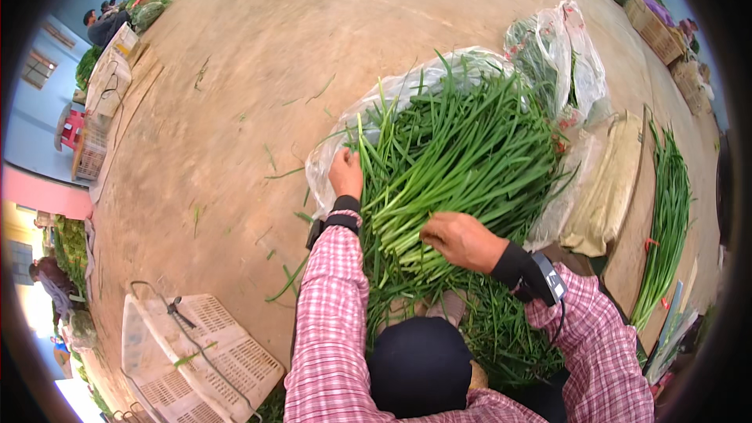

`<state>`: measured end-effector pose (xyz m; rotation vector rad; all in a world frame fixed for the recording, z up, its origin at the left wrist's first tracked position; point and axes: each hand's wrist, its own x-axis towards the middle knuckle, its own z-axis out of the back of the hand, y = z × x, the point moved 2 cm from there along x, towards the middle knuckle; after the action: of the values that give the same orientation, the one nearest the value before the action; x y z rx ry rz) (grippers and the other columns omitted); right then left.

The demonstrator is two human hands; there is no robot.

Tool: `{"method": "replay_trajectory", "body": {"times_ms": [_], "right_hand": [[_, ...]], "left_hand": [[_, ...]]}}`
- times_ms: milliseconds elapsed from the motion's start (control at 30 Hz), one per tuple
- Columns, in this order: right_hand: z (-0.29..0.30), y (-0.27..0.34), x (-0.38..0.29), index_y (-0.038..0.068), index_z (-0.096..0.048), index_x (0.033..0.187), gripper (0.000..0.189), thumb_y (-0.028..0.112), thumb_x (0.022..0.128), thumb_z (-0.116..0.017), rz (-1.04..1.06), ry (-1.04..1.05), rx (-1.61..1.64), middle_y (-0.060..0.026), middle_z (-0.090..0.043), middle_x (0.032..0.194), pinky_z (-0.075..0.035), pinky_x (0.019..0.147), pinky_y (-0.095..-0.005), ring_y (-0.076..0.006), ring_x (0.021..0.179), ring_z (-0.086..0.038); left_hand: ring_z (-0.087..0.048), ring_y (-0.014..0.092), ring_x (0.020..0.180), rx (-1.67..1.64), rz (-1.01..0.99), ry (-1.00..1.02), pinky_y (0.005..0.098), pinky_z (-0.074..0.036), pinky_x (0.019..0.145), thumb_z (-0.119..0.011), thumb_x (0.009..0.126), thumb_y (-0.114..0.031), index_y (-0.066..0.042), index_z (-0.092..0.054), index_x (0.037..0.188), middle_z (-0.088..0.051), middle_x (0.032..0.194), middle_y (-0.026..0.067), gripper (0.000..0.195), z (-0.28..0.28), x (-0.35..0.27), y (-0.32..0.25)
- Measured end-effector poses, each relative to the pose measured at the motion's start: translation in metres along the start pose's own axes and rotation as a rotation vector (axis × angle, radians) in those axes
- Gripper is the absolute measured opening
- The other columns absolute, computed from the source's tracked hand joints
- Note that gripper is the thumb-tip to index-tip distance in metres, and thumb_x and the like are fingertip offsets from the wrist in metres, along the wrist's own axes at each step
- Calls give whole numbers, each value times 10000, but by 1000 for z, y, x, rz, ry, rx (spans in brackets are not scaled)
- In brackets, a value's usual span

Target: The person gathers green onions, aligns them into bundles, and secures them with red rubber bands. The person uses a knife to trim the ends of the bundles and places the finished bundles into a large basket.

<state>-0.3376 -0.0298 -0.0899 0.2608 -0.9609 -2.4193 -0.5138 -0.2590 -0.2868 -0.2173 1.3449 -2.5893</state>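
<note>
A large heap of long green leafy stalks, apparently garlic chives [458, 153], lies before me on a clear plastic sheet [329, 170], pale stem ends towards me. At the heap's left edge is my left hand [346, 173], fingers curled close to some stalks; whether it grips any is unclear. My right hand [464, 241] hovers over or touches the pale stem ends, fingers bent and thumb near the fingertips; what lies between them is hidden. On a board to the right rests a long bundle of the same greens [664, 217], with a red tie.
A white plastic crate [229, 346] stands at lower left. Beyond the heap sits a clear bag of greens [552, 64]. A folded yellowish sack [605, 188] lies on the right, beside the wooden board [628, 258]. Loose leaves litter the floor; other people sit far off.
</note>
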Motion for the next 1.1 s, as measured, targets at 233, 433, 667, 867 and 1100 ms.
{"method": "replay_trajectory", "body": {"times_ms": [233, 433, 667, 867, 1100], "right_hand": [[19, -45, 33, -57, -699, 1029, 187, 93, 944, -626, -336, -161, 413, -175, -719, 882, -558, 699, -386, -273, 771, -711], [10, -69, 64, -75, -681, 1083, 209, 83, 991, -580, -530, -138, 652, -105, -729, 908, -579, 731, -293, -148, 802, -700], [12, -72, 71, -77, -684, 1063, 211, 98, 1002, -583, -509, -187, 698, -92, -720, 885, -553, 685, -279, -132, 757, -686], [22, -113, 118, -67, -668, 1118, 248, 114, 1016, -533, -510, -366, 722, -70, -708, 933, -552, 683, -271, -122, 784, -664], [-29, -185, 232, -116, -419, 1428, 576, 279, 1018, -507, -515, -510, 694, -287, -546, 1398, -444, 1065, -396, -369, 1285, -559]], "left_hand": [[-653, 401, 1048, 223, 70, -14, 481, -498, 904, -688, 834, -180, -2, -630, 1170, -695, 1063, 229, 385, -23, 36, -46], [-613, 404, 1085, -54, -378, 6, 461, -483, 901, -736, 838, -219, 13, -633, 1131, -641, 1132, 235, 388, -49, 42, -78], [-677, 396, 832, -69, -47, 77, 456, -524, 773, -760, 843, -339, -30, -673, 1009, -706, 873, 183, 362, -53, 69, -53], [-659, 108, 849, -437, 40, 307, 247, -510, 754, -713, 944, -175, -48, -658, 1029, -734, 982, 46, 162, -40, 64, -52], [-610, 30, 777, -679, 133, 529, 195, -445, 627, -717, 939, -148, -39, -718, 1107, -750, 978, 4, 200, -11, 51, -74]]}}
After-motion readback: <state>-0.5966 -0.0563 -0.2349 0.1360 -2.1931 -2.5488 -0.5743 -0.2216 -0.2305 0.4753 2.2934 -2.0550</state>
